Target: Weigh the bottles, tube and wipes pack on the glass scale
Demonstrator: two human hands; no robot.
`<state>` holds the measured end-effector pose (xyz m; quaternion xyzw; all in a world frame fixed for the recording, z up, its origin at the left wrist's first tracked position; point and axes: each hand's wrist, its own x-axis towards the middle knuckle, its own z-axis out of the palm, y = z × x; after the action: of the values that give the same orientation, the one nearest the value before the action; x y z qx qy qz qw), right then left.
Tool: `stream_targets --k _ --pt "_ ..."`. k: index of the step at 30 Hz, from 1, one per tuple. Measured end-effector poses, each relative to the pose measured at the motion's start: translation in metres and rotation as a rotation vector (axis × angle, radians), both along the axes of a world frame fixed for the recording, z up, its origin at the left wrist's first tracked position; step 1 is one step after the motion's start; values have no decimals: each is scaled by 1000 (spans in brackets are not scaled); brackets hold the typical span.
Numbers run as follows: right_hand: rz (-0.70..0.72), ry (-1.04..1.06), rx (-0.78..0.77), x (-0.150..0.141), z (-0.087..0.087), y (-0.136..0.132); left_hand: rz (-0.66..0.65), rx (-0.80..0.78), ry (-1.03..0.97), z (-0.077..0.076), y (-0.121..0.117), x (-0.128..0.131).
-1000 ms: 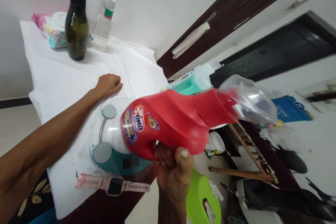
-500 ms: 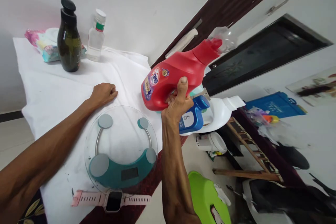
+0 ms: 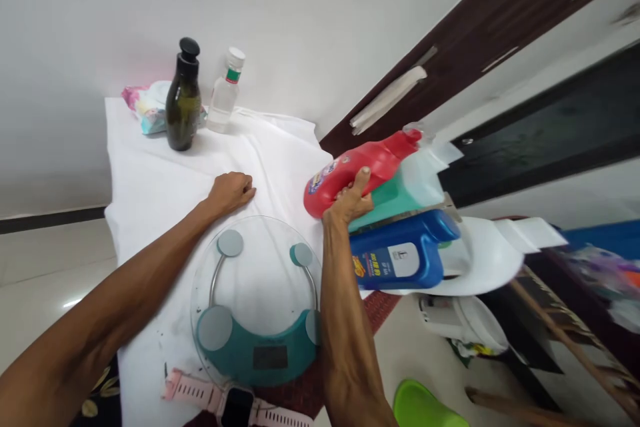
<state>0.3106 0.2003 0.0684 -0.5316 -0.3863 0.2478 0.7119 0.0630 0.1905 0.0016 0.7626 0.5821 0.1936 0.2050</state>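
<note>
My right hand (image 3: pixel 349 201) is closed round a red detergent bottle (image 3: pixel 361 167), which lies tilted on the right side of the white-clothed table (image 3: pixel 150 187). Beside it lie a teal bottle (image 3: pixel 400 193), a blue bottle (image 3: pixel 400 257) and a white bottle (image 3: pixel 480 253). My left hand (image 3: pixel 230 191) rests curled in a loose fist on the cloth, with nothing in it. It sits just beyond a round glass scale (image 3: pixel 257 300).
A dark green pump bottle (image 3: pixel 183 100), a clear bottle (image 3: pixel 224 92) and a wipes packet (image 3: pixel 147 107) stand at the table's far end by the wall. A pink smartwatch (image 3: pixel 235 403) lies at the near edge. A green object (image 3: pixel 425 407) and clutter sit on the floor to the right.
My right hand has carried the red bottle away from above the scale, to the right and down beside the other bottles. The view has shifted; my left hand stayed put.
</note>
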Motion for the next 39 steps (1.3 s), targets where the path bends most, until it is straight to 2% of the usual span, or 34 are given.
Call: stream_targets --k 2,3,5,7,10,12,15,16,18,20,22,26,29,33,36,39 --pt "-215 -15 4 0 -4 0 0 -4 7 -1 -1 0" --pt "-264 -59 -26 0 -5 -2 2 -5 8 -1 -1 -1" --pt "-240 -239 -112 2 -6 -17 1 3 -30 1 -4 0" --pt "-223 -491 -157 4 -5 -47 3 38 -101 8 -10 -1" --pt "-241 -786 -167 9 -6 -114 68 144 -189 28 -20 -8" --pt "-187 -874 -208 15 -13 -162 235 310 -268 47 -26 -19" --pt "-186 -962 -270 35 -30 -222 620 619 -430 73 -24 -43" --pt "-178 -975 -306 43 -36 -237 718 655 -463 78 -20 -51" --pt "-144 -978 -395 57 -46 -257 816 571 -504 84 -8 -65" --pt "-91 -949 -493 68 -52 -265 808 427 -506 81 7 -75" --pt "-55 -905 -545 73 -56 -266 797 357 -495 74 21 -83" --pt "-55 -829 -541 75 -62 -260 824 323 -521 62 36 -97" --pt "-54 -771 -550 76 -67 -257 798 349 -519 65 29 -101" --pt "-51 -792 -554 79 -72 -254 749 428 -434 78 -6 -92" --pt "-75 -772 -524 80 -74 -252 563 495 -407 90 -48 -74" --pt "-87 -727 -489 79 -75 -251 336 477 -453 100 -97 -44"
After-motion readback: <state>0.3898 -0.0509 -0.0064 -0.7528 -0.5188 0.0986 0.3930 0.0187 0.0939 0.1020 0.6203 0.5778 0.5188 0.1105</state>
